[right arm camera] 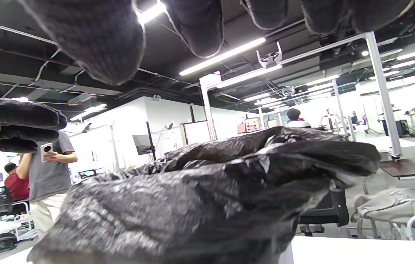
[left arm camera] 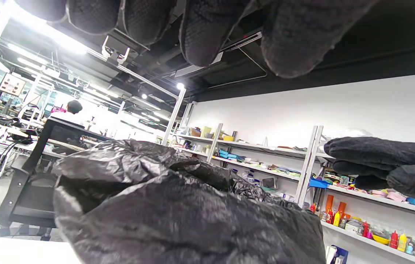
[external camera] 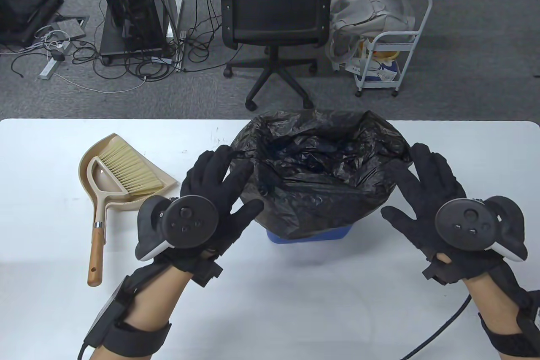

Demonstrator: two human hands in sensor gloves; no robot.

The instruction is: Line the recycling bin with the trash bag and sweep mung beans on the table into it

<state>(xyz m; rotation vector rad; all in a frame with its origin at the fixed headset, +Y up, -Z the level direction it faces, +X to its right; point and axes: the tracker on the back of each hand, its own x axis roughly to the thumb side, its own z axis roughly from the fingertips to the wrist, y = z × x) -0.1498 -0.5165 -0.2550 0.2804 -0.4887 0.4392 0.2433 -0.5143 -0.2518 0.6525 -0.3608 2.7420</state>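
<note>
A blue recycling bin (external camera: 310, 236) is shown standing on the white table (external camera: 270, 301), and it serves as the landmark for all positions given here. A black trash bag (external camera: 320, 170) has been draped over the bin's mouth and sides, so that only a strip of blue at the bin's near base is left exposed; the bag's crumpled film is seen close up in the left wrist view (left arm camera: 178, 212) and the right wrist view (right arm camera: 207, 205).

The left hand (external camera: 215, 191) is held at the bin's left side with its fingers straight and spread wide, the fingertips lying at the bag's left edge; whether they press the film cannot be told. The right hand (external camera: 426, 191) is held at the bin's right side, likewise flat with fingers spread wide, its fingertips at the bag's right edge. Nothing is gripped by either hand.

To the left of the bin, beyond the left hand, a beige dustpan (external camera: 105, 157) is laid flat on the table, and a brush (external camera: 122, 170) with pale bristles and a wooden handle is rested in it. A few dark specks, possibly mung beans (external camera: 216, 134), are seen on the table at the bin's far left; they are too small to be identified.

Beyond the table, behind the bin, a black office chair (external camera: 275, 9) is placed on grey carpet.
</note>
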